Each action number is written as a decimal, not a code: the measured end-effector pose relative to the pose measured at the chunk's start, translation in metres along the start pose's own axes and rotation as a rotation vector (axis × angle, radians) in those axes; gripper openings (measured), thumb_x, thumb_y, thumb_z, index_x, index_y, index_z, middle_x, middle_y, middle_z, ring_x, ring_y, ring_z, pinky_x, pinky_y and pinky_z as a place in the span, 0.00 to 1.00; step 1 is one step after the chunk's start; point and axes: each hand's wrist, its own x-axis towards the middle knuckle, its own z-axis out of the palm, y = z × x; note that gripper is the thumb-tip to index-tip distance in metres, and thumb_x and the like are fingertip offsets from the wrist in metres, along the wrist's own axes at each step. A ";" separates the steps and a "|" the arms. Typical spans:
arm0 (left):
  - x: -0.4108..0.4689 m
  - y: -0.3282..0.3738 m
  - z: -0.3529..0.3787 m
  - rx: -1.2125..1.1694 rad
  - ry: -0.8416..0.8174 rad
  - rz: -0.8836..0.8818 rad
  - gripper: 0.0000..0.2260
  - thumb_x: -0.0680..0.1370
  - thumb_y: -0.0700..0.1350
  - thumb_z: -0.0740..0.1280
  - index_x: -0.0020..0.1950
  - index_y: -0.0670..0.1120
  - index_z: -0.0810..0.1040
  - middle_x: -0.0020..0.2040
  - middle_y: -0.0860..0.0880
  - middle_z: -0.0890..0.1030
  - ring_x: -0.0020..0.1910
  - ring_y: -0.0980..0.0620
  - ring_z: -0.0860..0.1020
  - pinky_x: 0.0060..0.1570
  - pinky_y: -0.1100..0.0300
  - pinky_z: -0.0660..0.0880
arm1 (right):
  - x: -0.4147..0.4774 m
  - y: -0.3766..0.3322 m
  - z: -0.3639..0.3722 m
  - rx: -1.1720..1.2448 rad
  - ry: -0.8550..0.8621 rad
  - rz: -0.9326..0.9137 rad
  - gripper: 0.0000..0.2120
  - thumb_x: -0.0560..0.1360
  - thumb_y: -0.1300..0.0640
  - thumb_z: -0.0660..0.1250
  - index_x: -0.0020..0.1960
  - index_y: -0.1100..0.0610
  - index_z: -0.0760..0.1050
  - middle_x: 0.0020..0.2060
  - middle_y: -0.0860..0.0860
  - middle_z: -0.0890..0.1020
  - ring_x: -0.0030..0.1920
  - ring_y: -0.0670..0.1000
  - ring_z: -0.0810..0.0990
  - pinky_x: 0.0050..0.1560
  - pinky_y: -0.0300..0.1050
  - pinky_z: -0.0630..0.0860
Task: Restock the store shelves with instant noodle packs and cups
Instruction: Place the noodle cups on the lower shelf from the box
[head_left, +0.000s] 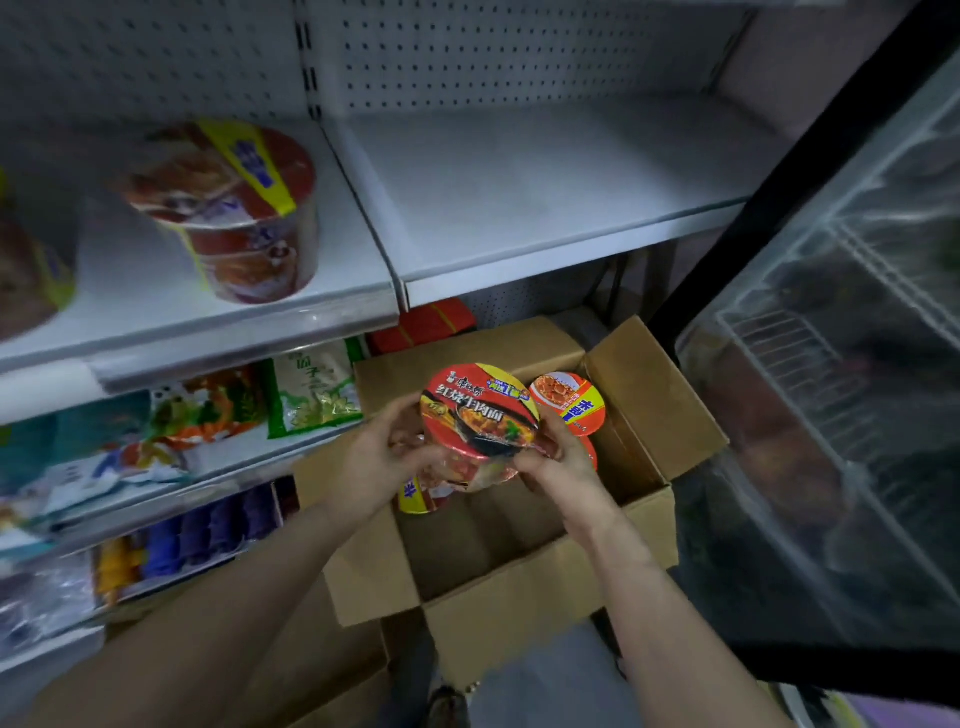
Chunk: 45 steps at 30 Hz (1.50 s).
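A red instant noodle cup (480, 415) is lifted above an open cardboard box (644, 395), its lid tilted toward me. My left hand (382, 460) grips its left side and my right hand (553, 460) grips its right side. Inside the box stand more cups: one with a red and yellow lid (571, 402) at the back right, and another (415, 493) partly hidden under the held cup. On the upper white shelf (519, 208) at left stands a noodle cup (234, 208), with a further cup (31, 270) cut off at the left edge.
The shelf section right of the divider is bare. Lower shelves at left hold snack bags (311, 389) and blue packs (208, 525). A red pack (426, 325) lies behind the box. A glass-door cooler (831, 364) stands close on the right.
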 end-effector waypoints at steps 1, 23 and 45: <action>-0.011 0.009 -0.011 -0.002 0.005 0.005 0.32 0.66 0.54 0.79 0.67 0.54 0.72 0.54 0.54 0.81 0.48 0.63 0.80 0.47 0.68 0.78 | -0.011 -0.009 0.006 0.010 -0.013 -0.022 0.30 0.71 0.61 0.74 0.69 0.43 0.71 0.61 0.47 0.79 0.63 0.48 0.77 0.50 0.39 0.76; -0.202 0.089 -0.245 -0.458 0.328 0.055 0.10 0.81 0.46 0.65 0.59 0.58 0.70 0.59 0.46 0.79 0.53 0.48 0.81 0.40 0.52 0.80 | -0.167 -0.148 0.240 0.107 -0.155 -0.333 0.15 0.80 0.50 0.66 0.64 0.54 0.74 0.55 0.50 0.83 0.54 0.48 0.83 0.48 0.38 0.79; -0.309 0.052 -0.338 -0.489 0.772 0.059 0.26 0.76 0.48 0.72 0.71 0.46 0.68 0.64 0.48 0.79 0.53 0.54 0.82 0.38 0.60 0.79 | -0.193 -0.167 0.384 -0.171 -0.638 -0.513 0.22 0.74 0.53 0.74 0.66 0.51 0.71 0.59 0.45 0.79 0.58 0.43 0.78 0.54 0.38 0.75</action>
